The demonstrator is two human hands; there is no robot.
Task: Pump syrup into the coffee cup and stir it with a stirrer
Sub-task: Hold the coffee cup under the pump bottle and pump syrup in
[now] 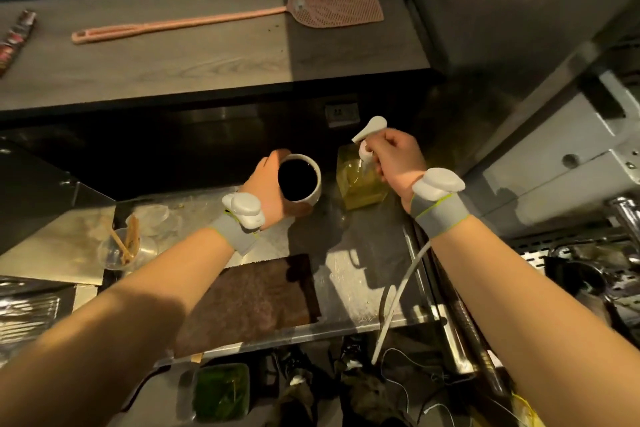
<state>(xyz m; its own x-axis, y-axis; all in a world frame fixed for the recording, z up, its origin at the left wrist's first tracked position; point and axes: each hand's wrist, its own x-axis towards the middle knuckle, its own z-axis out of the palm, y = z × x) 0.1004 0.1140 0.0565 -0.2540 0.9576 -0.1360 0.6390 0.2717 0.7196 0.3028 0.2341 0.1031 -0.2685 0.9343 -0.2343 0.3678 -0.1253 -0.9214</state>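
Observation:
A white cup (313, 189) full of dark coffee stands on the steel counter (353, 270). My left hand (266, 191) wraps around its left side. Just to its right stands a clear syrup bottle (360, 184) of yellowish liquid with a white pump head (370, 126). My right hand (394, 158) is closed around the pump's neck, under the spout. The spout points up and right, away from the cup. Wooden stirrers (126, 243) stand in a clear plastic cup (114, 255) at the counter's left.
A brown mat (256, 302) lies on the counter in front of me. On the upper shelf rests a pink fly swatter (242, 12). A grey machine (571, 163) fills the right side. A white cable (398, 302) hangs off the counter edge. A green-filled container (221, 392) sits below.

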